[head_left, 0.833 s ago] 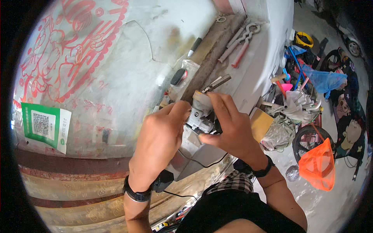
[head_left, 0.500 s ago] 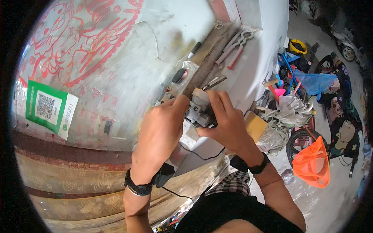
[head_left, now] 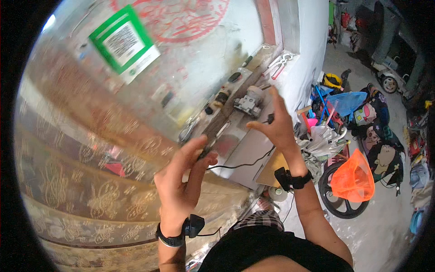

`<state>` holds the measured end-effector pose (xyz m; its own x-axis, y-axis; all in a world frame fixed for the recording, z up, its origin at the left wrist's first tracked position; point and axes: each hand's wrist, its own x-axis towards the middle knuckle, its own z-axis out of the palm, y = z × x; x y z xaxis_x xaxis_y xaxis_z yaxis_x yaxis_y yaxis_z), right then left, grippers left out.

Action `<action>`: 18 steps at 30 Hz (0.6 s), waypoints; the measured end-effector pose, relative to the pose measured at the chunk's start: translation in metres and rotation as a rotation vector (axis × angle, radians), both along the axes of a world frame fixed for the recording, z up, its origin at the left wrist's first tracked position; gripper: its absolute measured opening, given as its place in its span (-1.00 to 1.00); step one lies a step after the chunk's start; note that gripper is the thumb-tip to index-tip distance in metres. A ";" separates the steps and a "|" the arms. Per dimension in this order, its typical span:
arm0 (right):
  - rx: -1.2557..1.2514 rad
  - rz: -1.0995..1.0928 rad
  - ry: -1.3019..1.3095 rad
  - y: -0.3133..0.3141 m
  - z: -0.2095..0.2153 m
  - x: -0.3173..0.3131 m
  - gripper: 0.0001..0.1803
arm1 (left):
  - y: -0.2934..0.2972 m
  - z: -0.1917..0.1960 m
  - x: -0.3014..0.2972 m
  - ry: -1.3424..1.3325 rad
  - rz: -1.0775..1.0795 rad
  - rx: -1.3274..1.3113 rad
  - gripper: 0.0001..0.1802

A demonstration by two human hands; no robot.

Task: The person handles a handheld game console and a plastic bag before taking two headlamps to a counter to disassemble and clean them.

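While one grey metal part [head_left: 249, 103] sat on the ledge [head_left: 244, 146], one right hand [head_left: 277, 129] hung just beside it, released, thumb and fingers spread. One left hand [head_left: 178, 177] was to the part's left, and whether it gripped one dark object [head_left: 205, 151] at its fingers I could not tell; one pair of pliers [head_left: 280, 70] and one black pen [head_left: 247, 61] lay beyond the part.

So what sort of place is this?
Probably a makeshift repair spot in a home or small shop: a grey metal part and red-handled pliers on a ledge, a black wheel off to the right.
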<state>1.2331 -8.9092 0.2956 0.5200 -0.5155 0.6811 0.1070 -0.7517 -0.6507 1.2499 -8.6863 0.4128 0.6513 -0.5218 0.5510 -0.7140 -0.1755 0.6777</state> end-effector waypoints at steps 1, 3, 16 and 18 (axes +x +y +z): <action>-0.010 -0.075 -0.065 0.011 0.007 -0.007 0.01 | 0.020 -0.007 0.002 -0.036 -0.048 0.036 -0.76; 0.064 -0.147 -0.229 0.048 0.017 -0.028 -0.26 | 0.059 -0.013 -0.002 -0.128 -0.131 0.126 -0.77; -0.310 1.163 -0.026 0.357 0.056 -0.049 -0.67 | 0.356 -0.069 -0.048 0.100 0.306 -0.114 -0.86; -0.240 1.346 -0.069 0.405 0.057 -0.041 -0.69 | 0.384 -0.079 -0.047 0.140 0.323 -0.189 -0.86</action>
